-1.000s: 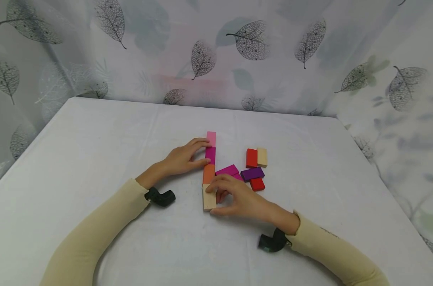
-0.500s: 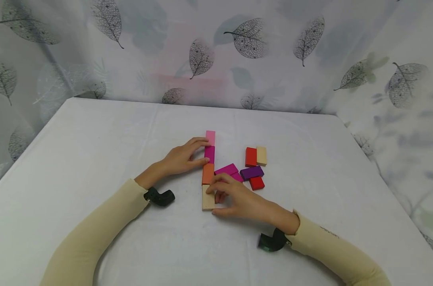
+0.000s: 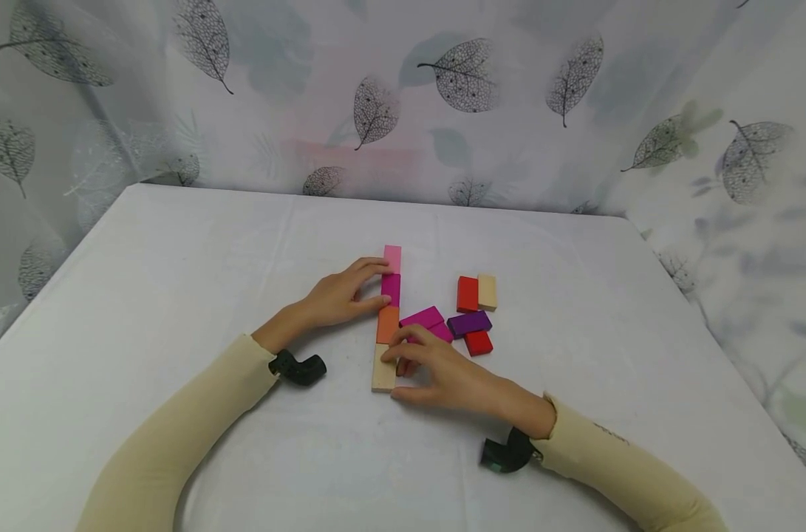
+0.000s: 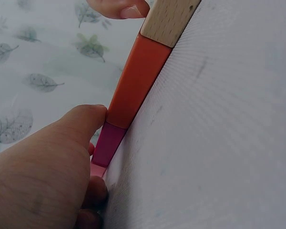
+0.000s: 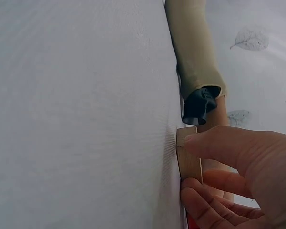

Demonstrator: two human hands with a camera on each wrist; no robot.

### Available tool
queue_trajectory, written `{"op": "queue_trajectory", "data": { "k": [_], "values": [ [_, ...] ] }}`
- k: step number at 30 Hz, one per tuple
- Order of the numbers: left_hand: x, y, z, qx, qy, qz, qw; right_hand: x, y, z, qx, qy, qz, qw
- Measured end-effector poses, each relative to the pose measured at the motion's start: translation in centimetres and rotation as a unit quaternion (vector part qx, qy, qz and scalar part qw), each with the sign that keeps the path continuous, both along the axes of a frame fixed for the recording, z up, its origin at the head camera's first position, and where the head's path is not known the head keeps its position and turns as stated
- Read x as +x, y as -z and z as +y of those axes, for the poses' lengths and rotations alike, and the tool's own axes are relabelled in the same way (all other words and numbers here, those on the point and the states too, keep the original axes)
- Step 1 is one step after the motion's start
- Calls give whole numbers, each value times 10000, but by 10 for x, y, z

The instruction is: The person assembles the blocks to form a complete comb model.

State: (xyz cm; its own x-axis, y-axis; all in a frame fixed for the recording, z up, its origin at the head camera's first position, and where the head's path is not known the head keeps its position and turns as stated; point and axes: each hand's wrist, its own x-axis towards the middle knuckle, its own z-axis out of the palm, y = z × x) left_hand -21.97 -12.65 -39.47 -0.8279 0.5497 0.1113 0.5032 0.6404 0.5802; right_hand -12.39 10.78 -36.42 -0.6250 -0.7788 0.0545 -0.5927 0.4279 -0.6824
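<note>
A straight row of blocks runs toward the person in the head view: light pink (image 3: 394,256), magenta (image 3: 391,285), orange (image 3: 388,325) and bare wood (image 3: 383,378) at the near end. My left hand (image 3: 336,297) rests along the row's left side, fingertips touching the pink block and thumb at the magenta one. In the left wrist view the thumb lies near the joint between magenta and orange. My right hand (image 3: 452,373) pinches the wooden block, thumb at its near end and fingers toward its far end, as the right wrist view also shows.
Right of the row lie two loose magenta blocks (image 3: 422,318), partly behind the right hand. Beside them are a purple block (image 3: 469,324), a small red block (image 3: 479,343), a larger red block (image 3: 468,294) and another wooden block (image 3: 487,292). A white cloth covers the table (image 3: 210,295).
The near end of the pinched wooden block has shifted slightly left, so it sits at a small angle to the row. The left hand has stayed in place.
</note>
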Motion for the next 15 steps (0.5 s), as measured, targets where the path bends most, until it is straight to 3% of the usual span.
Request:
{"op": "queue_trajectory", "data": {
  "k": [15],
  "values": [
    [0, -1, 0, -12, 7, 32, 10000, -2, -1, 2, 261, 47, 135, 9996]
  ]
}}
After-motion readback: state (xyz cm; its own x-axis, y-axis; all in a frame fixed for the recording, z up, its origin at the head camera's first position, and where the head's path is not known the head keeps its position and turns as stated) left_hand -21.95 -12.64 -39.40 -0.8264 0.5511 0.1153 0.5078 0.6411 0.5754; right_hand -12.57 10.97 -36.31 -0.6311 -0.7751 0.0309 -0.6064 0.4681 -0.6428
